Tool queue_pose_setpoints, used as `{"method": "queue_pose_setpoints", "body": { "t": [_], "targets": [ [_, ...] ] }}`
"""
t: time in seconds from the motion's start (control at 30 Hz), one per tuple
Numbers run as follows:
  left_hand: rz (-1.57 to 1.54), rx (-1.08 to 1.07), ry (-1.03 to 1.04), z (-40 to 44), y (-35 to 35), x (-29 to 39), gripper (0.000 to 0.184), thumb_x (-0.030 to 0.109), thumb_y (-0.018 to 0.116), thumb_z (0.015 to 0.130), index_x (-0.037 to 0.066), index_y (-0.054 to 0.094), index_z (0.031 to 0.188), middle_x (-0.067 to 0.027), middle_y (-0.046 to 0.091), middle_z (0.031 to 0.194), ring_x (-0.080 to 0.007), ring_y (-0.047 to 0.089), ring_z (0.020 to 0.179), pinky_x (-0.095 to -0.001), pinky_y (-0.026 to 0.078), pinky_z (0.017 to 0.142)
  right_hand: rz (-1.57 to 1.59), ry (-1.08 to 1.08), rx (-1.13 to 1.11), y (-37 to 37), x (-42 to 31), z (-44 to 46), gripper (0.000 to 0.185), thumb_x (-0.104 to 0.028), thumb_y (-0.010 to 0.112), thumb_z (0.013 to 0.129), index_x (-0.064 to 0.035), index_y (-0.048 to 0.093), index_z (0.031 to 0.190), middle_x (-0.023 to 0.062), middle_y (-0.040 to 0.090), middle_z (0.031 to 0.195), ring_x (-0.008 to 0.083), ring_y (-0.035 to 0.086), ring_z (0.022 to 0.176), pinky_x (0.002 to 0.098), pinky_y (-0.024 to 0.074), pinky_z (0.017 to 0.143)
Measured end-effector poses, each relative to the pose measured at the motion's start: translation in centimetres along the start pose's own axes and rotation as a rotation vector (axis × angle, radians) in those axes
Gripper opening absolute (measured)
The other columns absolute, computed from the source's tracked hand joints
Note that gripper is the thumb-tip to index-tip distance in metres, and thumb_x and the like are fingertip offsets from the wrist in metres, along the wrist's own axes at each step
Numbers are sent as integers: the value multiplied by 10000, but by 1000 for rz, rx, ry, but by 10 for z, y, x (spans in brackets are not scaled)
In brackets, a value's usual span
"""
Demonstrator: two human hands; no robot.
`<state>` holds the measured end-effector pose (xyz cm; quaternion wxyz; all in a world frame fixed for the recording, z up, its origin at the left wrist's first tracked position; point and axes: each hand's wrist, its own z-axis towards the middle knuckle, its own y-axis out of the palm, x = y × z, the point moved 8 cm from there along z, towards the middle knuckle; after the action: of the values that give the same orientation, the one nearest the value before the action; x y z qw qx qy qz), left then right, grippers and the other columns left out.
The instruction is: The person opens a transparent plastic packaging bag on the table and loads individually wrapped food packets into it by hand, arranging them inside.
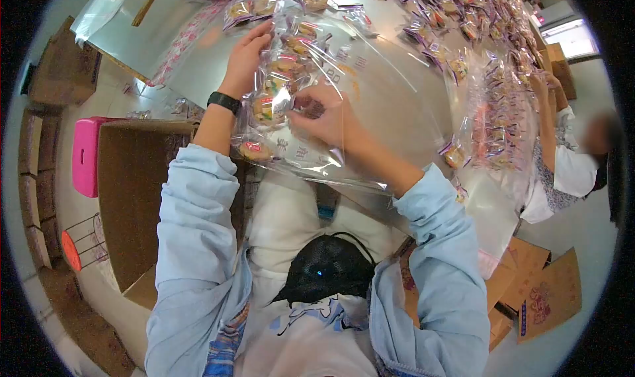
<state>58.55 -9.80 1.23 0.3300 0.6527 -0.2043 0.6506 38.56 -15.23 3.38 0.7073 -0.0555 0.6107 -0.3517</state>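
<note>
A large clear plastic bag (390,79) with printed lettering lies on the metal table in front of me. A column of small wrapped pastries (286,66) runs along its left side. My left hand (247,61) rests along the left edge of that column, its fingers stretched toward the far end. My right hand (324,116) is over the bag, thumb and fingers curled together beside a wrapped pastry (268,108); what it grips, if anything, is hard to make out. One more wrapped pastry (255,150) lies nearest to me, at the bag's lower left.
Many wrapped pastries (456,20) are heaped at the table's far right. A filled clear bag (496,119) lies on the right, beside a co-worker's arms (548,112). An open cardboard box (132,205) and pink stool (86,157) stand left; flattened cartons (546,297) lie lower right.
</note>
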Motion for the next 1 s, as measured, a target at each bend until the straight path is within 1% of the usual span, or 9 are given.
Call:
{"method": "queue_pose_setpoints", "body": {
  "t": [0.03, 0.17, 0.27, 0.37, 0.47, 0.57, 0.6, 0.87, 1.0],
  "targets": [
    [0, 12, -28, 5, 8, -2, 420, 109, 557, 989, 48, 586, 1403, -80, 597, 1398, -159, 557, 1222, -287, 424, 1035, 25, 80, -18, -7, 8, 0, 271, -241, 805, 797, -53, 731, 977, 126, 720, 909, 298, 691, 839, 391, 558, 794],
    [53, -4, -98, 29, 41, -8, 426, 112, 511, 998, 32, 569, 1413, -61, 638, 1311, -144, 580, 1118, -264, 431, 987, -40, -11, 87, -28, 7, -9, 262, -185, 804, 794, -64, 699, 1001, 134, 698, 969, 269, 686, 876, 368, 564, 767],
    [164, -25, -145, 40, 49, -13, 434, 138, 526, 999, 21, 562, 1415, -49, 644, 1287, -137, 583, 1090, -265, 434, 969, -234, -283, 169, -33, 0, -18, 247, -129, 783, 791, -49, 679, 1000, 144, 677, 1000, 287, 678, 856, 369, 563, 762],
    [143, -64, -143, 49, 50, -20, 435, 184, 561, 1000, 31, 573, 1407, -48, 642, 1297, -143, 579, 1119, -276, 423, 994, -145, -354, 117, -25, 9, -21, 287, -113, 778, 772, -39, 662, 1024, 144, 675, 1018, 269, 676, 848, 366, 566, 758],
    [96, -154, -108, 56, 43, -15, 450, 246, 578, 1006, 45, 573, 1409, -66, 609, 1380, -169, 549, 1249, -293, 382, 1080, 341, -74, 378, -39, 29, -20, 382, -159, 798, 770, -34, 643, 1096, 142, 684, 1054, 234, 676, 865, 360, 563, 731],
    [-54, -237, -110, 44, 36, -19, 533, 322, 567, 1018, 16, 513, 1451, -81, 541, 1470, -178, 481, 1358, -311, 347, 1138, 274, 253, 300, -32, 51, -9, 463, -202, 815, 768, -41, 632, 1162, 137, 698, 1053, 202, 674, 853, 343, 557, 750],
    [-77, -225, -101, 40, 34, -22, 534, 269, 558, 1017, -4, 479, 1469, -106, 533, 1460, -180, 468, 1374, -305, 329, 1167, 207, 281, 257, -32, 46, -6, 482, -228, 827, 775, -44, 639, 1178, 143, 707, 1017, 213, 681, 805, 345, 554, 760],
    [54, -218, -71, 30, 27, -14, 486, 180, 660, 952, 5, 576, 1397, -94, 646, 1336, -171, 598, 1214, -297, 437, 1043, 63, -38, 308, -25, 21, 7, 318, -144, 763, 863, -48, 633, 1138, 111, 674, 1008, 221, 682, 800, 328, 552, 711],
    [-47, -222, -48, 38, 24, -26, 475, 155, 663, 943, -2, 586, 1385, -90, 658, 1321, -171, 618, 1180, -290, 455, 1003, 22, 43, 198, -29, 25, -2, 382, -140, 760, 851, -83, 610, 1197, 132, 664, 1070, 231, 697, 876, 327, 569, 744]
  ]
}}
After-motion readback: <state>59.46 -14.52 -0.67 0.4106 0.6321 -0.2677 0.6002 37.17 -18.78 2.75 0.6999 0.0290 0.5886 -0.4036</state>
